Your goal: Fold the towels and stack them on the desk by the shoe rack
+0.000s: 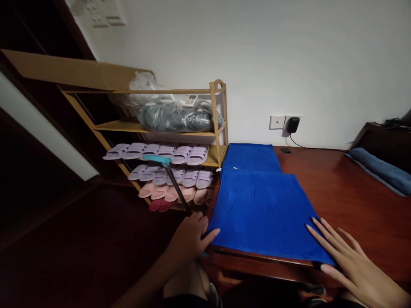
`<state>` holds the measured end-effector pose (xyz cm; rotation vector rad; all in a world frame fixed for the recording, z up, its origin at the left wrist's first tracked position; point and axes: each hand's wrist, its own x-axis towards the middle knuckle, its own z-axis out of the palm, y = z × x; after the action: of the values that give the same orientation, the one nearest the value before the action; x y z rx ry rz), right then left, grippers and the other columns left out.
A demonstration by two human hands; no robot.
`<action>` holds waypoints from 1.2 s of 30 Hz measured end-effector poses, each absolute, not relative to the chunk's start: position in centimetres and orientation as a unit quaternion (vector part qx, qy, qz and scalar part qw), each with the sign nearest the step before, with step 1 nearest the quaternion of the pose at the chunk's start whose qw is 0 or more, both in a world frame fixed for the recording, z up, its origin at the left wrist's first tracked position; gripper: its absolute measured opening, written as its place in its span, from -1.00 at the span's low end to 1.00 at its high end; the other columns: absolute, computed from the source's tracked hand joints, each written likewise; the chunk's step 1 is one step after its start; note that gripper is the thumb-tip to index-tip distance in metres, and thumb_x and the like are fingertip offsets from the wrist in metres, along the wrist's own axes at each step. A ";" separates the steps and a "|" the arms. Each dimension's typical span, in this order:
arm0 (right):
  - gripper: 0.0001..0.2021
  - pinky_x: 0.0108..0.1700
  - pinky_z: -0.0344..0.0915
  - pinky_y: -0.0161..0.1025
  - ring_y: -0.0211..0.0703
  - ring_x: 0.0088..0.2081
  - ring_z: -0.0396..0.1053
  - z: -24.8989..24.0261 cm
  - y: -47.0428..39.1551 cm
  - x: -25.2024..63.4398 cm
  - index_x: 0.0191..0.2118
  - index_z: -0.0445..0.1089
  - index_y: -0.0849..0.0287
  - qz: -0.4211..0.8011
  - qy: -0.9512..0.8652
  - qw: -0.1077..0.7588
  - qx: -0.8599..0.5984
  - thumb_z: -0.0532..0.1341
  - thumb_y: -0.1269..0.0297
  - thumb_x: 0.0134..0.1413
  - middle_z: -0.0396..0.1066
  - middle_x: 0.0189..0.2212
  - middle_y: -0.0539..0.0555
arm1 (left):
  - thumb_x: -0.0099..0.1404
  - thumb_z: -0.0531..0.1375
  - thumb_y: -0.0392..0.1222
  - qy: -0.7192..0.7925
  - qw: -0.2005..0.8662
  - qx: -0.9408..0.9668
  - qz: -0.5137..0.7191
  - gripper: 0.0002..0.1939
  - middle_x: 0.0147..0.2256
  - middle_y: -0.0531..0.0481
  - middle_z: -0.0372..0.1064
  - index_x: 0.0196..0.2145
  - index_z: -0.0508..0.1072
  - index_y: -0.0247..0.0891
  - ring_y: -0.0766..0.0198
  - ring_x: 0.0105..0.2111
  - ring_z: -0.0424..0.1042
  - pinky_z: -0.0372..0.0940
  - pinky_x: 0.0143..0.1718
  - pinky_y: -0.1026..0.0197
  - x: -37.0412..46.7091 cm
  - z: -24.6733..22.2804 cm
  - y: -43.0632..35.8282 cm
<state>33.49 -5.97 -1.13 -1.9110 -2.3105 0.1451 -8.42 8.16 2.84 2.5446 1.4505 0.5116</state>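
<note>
A bright blue cloth (257, 214) lies on the brown wooden table, with a second blue piece or fold (253, 156) beyond it toward the wall. At its near left corner is my left hand (192, 233); the thumb stretches onto the cloth while the other fingers bend at the table's left edge, partly hidden. My right hand (349, 261) rests at the near right corner, fingers spread, their tips on the cloth's right side. A few faint creases cross the cloth's surface. A small white tag (219, 170) shows at its left side.
Left of the table (359, 205) stands a wooden shoe rack (218, 111) with rows of purple and pink slippers (197, 155). A dark pole with a teal top (157, 159) leans before it. A black plug adapter (293, 125) and folded blue-grey fabric (382, 171) are further right.
</note>
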 end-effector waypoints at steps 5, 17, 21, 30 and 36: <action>-0.29 0.27 -0.12 0.23 0.11 0.35 -0.30 0.6 -5.7 32.4 0.35 -0.30 -0.25 0.021 -0.756 0.134 -0.640 0.03 -0.08 0.14 -0.28 0.34 -0.10 | 0.25 0.08 -0.17 0.461 0.130 0.848 0.227 -0.79 -0.46 0.03 0.24 -0.52 0.20 -0.20 0.23 -0.44 0.26 0.16 -0.36 0.18 -8.3 3.1 7.5; -0.46 -0.09 0.33 -0.16 -0.12 -0.21 0.44 6.5 2.1 20.6 0.00 0.39 0.17 0.451 -0.636 0.317 -0.540 0.07 -0.16 0.12 0.46 -0.16 0.13 | 0.36 0.03 -0.21 0.437 0.108 0.844 0.291 -0.90 -0.40 -0.01 0.48 -0.24 0.35 -0.15 0.15 -0.40 0.50 0.31 -0.34 0.18 0.3 3.8 5.9; -0.43 -0.50 0.24 -0.34 -0.25 -0.46 0.38 6.5 6.3 18.6 -0.22 0.37 0.25 0.526 -0.567 0.328 -0.543 0.05 -0.24 0.05 0.42 -0.41 0.07 | 0.38 0.03 -0.25 0.423 0.073 0.857 0.286 -0.87 -0.40 -0.04 0.51 -0.22 0.37 -0.16 0.12 -0.41 0.50 0.32 -0.35 0.14 2.7 3.7 5.1; -0.61 -0.47 0.09 -0.39 -0.41 -0.54 0.12 3.7 8.3 23.2 -0.49 0.26 0.22 0.465 -0.553 0.351 -0.595 0.29 -0.03 -0.22 0.22 -0.60 -0.09 | 0.41 0.02 -0.16 0.351 0.105 0.886 0.284 -0.68 0.09 -0.07 0.34 0.09 0.31 -0.18 0.18 0.09 0.32 0.21 0.11 0.12 -0.8 4.4 6.3; -0.68 -0.43 0.22 -0.32 -0.28 -0.52 0.27 1.8 7.1 29.3 -0.34 0.26 0.16 0.342 -0.535 0.330 -0.699 0.18 0.00 -0.11 0.36 -0.51 -0.04 | 0.42 -0.04 0.04 0.351 0.009 0.928 0.122 -0.41 0.31 -0.14 -0.10 0.31 0.00 -0.24 0.06 0.30 -0.10 -0.01 0.24 -0.10 -3.0 1.7 8.4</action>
<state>29.35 7.12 1.80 -1.8275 -1.3993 0.8960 -3.03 8.37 1.69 2.8988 1.0962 0.3818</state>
